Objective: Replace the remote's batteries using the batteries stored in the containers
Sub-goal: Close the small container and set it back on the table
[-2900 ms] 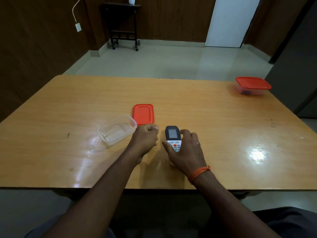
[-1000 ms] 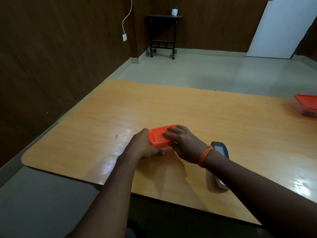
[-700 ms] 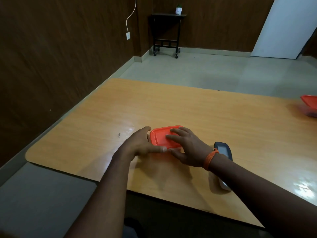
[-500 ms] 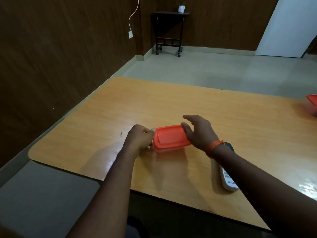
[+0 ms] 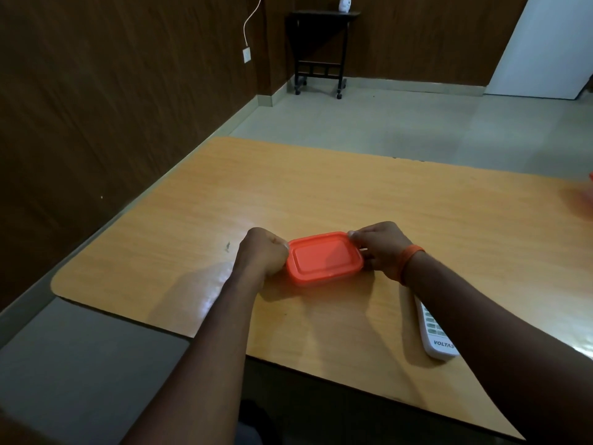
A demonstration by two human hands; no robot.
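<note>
Gripping one box (image 5: 321,281) from both ends, two hands meet near the middle of one wooden table (image 5: 321,187). The left hand (image 5: 263,255) is curled round the box's short end at nine o'clock. The right hand (image 5: 378,248) pinches the rim of the one orange lid (image 5: 324,253) at about two o'clock. The lid sits on the box, hiding whatever is inside. One white remote (image 5: 436,332) lies flat, buttons up, at four o'clock from the box, partly under the right forearm. One orange band (image 5: 410,255) circles the right wrist. A sliver of a second box (image 5: 589,197) shows at the frame's right edge, toward two o'clock. Across the floor at twelve o'clock stands one dark side table (image 5: 321,43) bearing one small white pot (image 5: 345,3).
</note>
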